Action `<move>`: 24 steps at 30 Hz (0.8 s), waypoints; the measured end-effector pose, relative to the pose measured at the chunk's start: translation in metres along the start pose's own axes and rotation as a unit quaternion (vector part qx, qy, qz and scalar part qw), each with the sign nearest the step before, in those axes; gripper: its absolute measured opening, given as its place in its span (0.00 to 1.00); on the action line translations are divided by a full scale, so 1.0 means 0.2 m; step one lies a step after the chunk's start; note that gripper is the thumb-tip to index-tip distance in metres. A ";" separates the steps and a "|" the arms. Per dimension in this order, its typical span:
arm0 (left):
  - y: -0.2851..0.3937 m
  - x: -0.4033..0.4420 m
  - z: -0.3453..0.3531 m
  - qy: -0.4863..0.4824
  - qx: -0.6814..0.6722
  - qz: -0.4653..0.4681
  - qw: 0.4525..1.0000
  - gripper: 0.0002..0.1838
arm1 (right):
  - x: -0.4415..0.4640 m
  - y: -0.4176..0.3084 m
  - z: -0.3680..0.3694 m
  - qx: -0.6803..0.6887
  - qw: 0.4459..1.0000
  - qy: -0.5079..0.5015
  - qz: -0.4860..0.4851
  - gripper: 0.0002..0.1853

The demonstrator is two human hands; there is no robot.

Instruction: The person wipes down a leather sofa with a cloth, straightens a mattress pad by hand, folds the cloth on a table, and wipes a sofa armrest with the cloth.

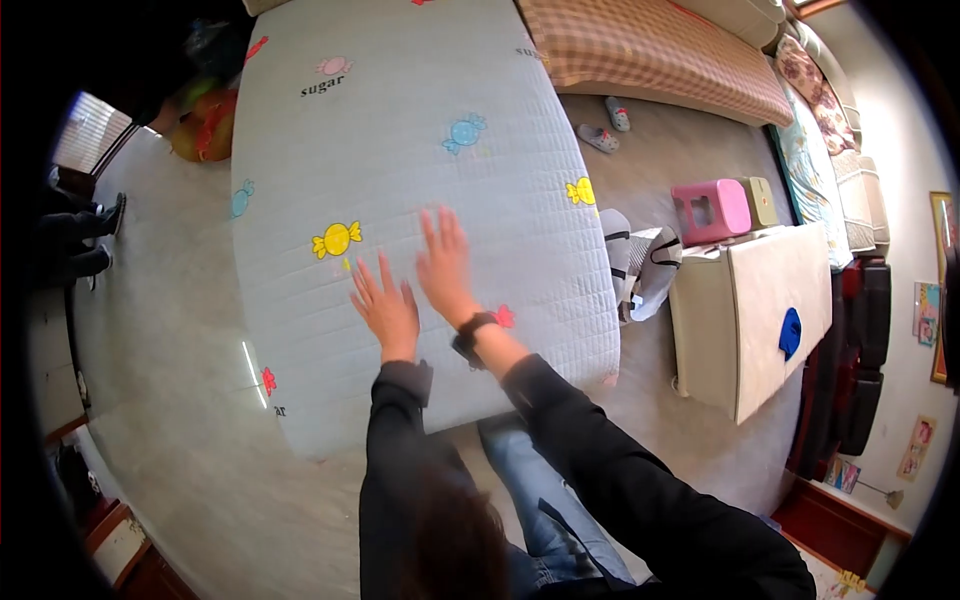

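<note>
A pale grey quilted bed cover (pixel 400 170), printed with sweets and the word "sugar", fills the middle of the view. Over its near half my left hand (pixel 388 318) is spread, fingers apart and holding nothing. Just right of it is my right hand (pixel 445 262), a little blurred, with its fingers stretched out and nothing in them. Whether either palm presses on the cloth I cannot tell. A black band (pixel 472 335) circles my right wrist. Near the left hand is a printed yellow sweet (pixel 336 239).
On the right stand a cream-covered table (pixel 780 300) with a blue cloth (pixel 790 334), a pink stool (pixel 712 210) and a grey-white bag (pixel 650 265) beside the bed. Slippers (pixel 600 137) lie near a checked-cover sofa (pixel 650 55). Another person's dark-clothed legs (pixel 85 240) show at left.
</note>
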State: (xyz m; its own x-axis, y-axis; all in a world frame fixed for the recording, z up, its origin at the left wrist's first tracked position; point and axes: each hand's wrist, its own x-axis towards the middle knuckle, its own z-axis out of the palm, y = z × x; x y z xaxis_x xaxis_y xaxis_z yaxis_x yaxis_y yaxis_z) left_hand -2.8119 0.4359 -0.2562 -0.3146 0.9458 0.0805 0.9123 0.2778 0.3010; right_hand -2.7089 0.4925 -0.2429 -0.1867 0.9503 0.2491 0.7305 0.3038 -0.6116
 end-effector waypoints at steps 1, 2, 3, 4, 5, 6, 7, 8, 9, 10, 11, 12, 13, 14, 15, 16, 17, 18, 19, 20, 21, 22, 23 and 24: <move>-0.09 -0.15 0.07 -0.054 0.010 -0.031 0.998 0.34 | -0.05 0.05 0.00 -0.015 0.999 -0.024 0.028 0.37; -0.31 -0.34 0.27 -0.214 0.042 -0.058 0.974 0.37 | -0.18 0.15 -0.02 -0.008 0.987 -0.134 0.092 0.38; -0.48 -0.61 0.35 -0.332 0.010 -0.048 0.942 0.40 | -0.42 0.32 0.00 -0.001 0.957 -0.242 0.156 0.40; -0.48 -0.74 0.22 -0.374 0.112 -0.019 0.920 0.41 | -0.83 0.66 0.18 -0.130 0.924 -0.327 0.146 0.43; -0.50 -0.86 0.22 -0.371 0.101 -0.019 0.923 0.42 | -0.89 0.57 -0.06 -0.271 0.874 -0.396 0.076 0.43; -0.54 -0.92 0.24 -0.369 0.093 -0.019 0.925 0.43 | -0.98 0.61 -0.09 -0.266 0.878 -0.391 0.073 0.43; -0.59 -0.91 0.24 -0.371 0.100 -0.022 0.923 0.43 | -1.07 0.63 -0.10 -0.259 0.879 -0.393 0.071 0.43; -0.62 -0.92 0.24 -0.391 0.069 -0.010 0.918 0.42 | -1.08 0.61 -0.14 -0.253 0.878 -0.400 0.068 0.43; -0.64 -0.92 0.24 -0.407 0.037 0.005 0.913 0.42 | -1.05 0.59 -0.18 -0.227 0.858 -0.451 0.092 0.42; -0.65 -0.88 0.27 -0.399 0.038 0.009 0.916 0.42 | -1.00 0.62 -0.18 -0.205 0.839 -0.490 0.117 0.41; -0.65 -0.82 0.31 -0.417 0.024 -0.013 0.909 0.38 | -0.97 0.61 -0.16 -0.168 0.865 -0.452 0.137 0.33; -0.66 -0.80 0.34 -0.439 0.010 -0.038 0.898 0.35 | -0.98 0.70 -0.10 -0.168 0.869 -0.446 0.135 0.33; -0.68 -0.78 0.35 -0.435 0.014 -0.037 0.900 0.35 | -1.01 0.79 -0.03 -0.098 0.890 -0.427 0.126 0.25; -0.68 -0.73 0.35 -0.429 -0.005 -0.050 0.902 0.31 | -1.01 0.84 0.01 -0.028 0.907 -0.403 0.116 0.20; -0.69 -0.70 0.37 -0.425 -0.025 -0.061 0.903 0.28 | -0.93 0.70 -0.11 0.008 0.922 -0.288 0.258 0.15; -0.70 -0.73 0.40 -0.425 -0.022 -0.056 0.903 0.28 | -0.99 0.75 -0.11 0.007 0.915 -0.231 0.331 0.16; -0.71 -0.78 0.42 -0.403 -0.074 -0.147 0.901 0.26 | -1.07 0.82 -0.15 0.005 0.899 -0.173 0.403 0.18; -0.74 -0.87 0.44 -0.379 -0.125 -0.238 0.886 0.26 | -1.31 1.07 -0.10 0.014 0.876 -0.230 0.423 0.19; -0.80 -0.98 0.52 -0.485 -0.210 -0.384 0.757 0.28 | -1.47 1.15 -0.14 0.020 0.860 -0.260 0.439 0.19; -0.87 -1.10 0.57 -0.563 -0.278 -0.513 0.586 0.29 | -1.62 1.24 -0.17 0.024 0.842 -0.289 0.454 0.20; -0.88 -1.21 0.55 -0.570 -0.271 -0.513 0.582 0.29 | -1.66 1.16 -0.31 0.112 0.736 -0.214 0.632 0.25; -0.87 -1.33 0.51 -0.544 -0.293 -0.470 0.630 0.30 | -1.70 1.10 -0.39 0.192 0.589 -0.125 0.775 0.31; -0.85 -1.43 0.47 -0.518 -0.314 -0.424 0.673 0.33 | -1.76 1.10 -0.39 0.190 0.579 -0.122 0.784 0.31; -0.84 -1.50 0.44 -0.529 -0.304 -0.427 0.667 0.33 | -1.82 1.08 -0.39 0.268 0.545 -0.030 0.794 0.33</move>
State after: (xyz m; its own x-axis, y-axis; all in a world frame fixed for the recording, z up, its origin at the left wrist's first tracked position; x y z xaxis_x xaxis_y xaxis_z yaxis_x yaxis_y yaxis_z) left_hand -2.8475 0.1202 -0.4142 0.0040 0.1642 -0.9864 0.1417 0.9764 0.1631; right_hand -2.4316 0.2065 -0.4081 0.3686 0.0406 -0.9287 -0.2906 -0.9439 -0.1566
